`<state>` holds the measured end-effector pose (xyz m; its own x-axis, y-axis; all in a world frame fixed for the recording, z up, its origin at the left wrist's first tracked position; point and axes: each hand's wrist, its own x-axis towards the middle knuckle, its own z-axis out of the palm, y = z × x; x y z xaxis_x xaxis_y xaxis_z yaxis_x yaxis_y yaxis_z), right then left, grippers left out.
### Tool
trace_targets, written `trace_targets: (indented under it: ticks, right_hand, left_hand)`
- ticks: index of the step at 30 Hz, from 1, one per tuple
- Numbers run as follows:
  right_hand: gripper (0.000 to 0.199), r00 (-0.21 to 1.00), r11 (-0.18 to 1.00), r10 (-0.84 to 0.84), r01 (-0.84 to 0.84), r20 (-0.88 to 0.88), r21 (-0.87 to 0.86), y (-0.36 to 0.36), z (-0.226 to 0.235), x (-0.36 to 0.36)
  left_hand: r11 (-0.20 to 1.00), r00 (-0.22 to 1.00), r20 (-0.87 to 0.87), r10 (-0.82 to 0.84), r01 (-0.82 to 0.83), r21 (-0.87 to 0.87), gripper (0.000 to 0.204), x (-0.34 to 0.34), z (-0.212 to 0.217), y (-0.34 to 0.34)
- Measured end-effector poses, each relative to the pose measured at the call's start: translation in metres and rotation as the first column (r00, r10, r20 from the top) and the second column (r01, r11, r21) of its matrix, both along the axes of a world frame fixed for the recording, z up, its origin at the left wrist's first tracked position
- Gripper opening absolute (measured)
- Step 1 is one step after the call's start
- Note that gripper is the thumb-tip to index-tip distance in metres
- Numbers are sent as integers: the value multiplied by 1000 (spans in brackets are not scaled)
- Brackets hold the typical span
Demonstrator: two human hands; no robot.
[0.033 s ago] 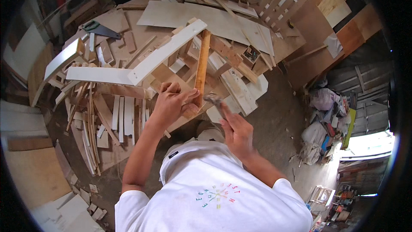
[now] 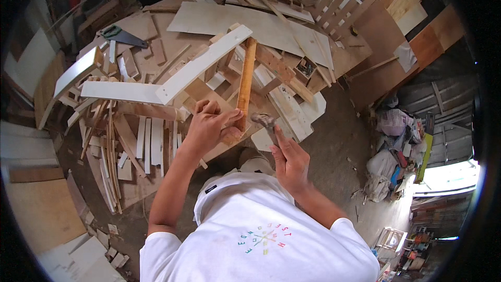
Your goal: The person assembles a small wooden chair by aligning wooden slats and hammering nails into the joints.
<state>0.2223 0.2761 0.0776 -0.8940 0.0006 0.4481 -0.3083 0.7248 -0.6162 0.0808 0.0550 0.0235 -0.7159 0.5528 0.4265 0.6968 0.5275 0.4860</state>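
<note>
An orange-brown wooden strip (image 2: 246,81) slants toward me, its far end meeting a white-faced wooden frame (image 2: 206,62). My left hand (image 2: 211,128) is closed around the strip's near end, fingers curled and thumb side toward the wood. In my right hand (image 2: 291,164) is a hammer (image 2: 265,122), gripped by the handle. Its head is just right of the strip's near end, a small gap apart from it. Whether a nail is between my left fingers is too small to tell.
Offcuts and frame pieces crowd the worktable, with a handsaw (image 2: 122,35) at the far left. A small box of hardware (image 2: 305,67) sits right of the frame. Thin slats (image 2: 151,143) stick out at the near left. Bagged clutter (image 2: 383,164) lies to the right.
My right hand and the hammer have shifted slightly right and toward me, away from the strip. The left hand and the strip have stayed in place.
</note>
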Motion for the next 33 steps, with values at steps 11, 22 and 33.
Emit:
trace_targets:
  ticks: [11, 22, 33]
  right_hand:
    - [59, 995, 990, 63, -73, 83, 122, 9, -27, -6]
    - [62, 1000, 1000, 21, -21, 2, 15, 1, -28, 2]
    - [62, 978, 986, 58, -87, 202, 140, 5, -44, 3]
  left_hand:
    - [998, 997, -45, -66, 67, 16, 46, -8, -10, 1]
    - [997, 997, -15, -74, 75, 33, 47, -9, -12, -3]
    - [992, 994, 14, -109, 108, 65, 42, -9, -5, -6]
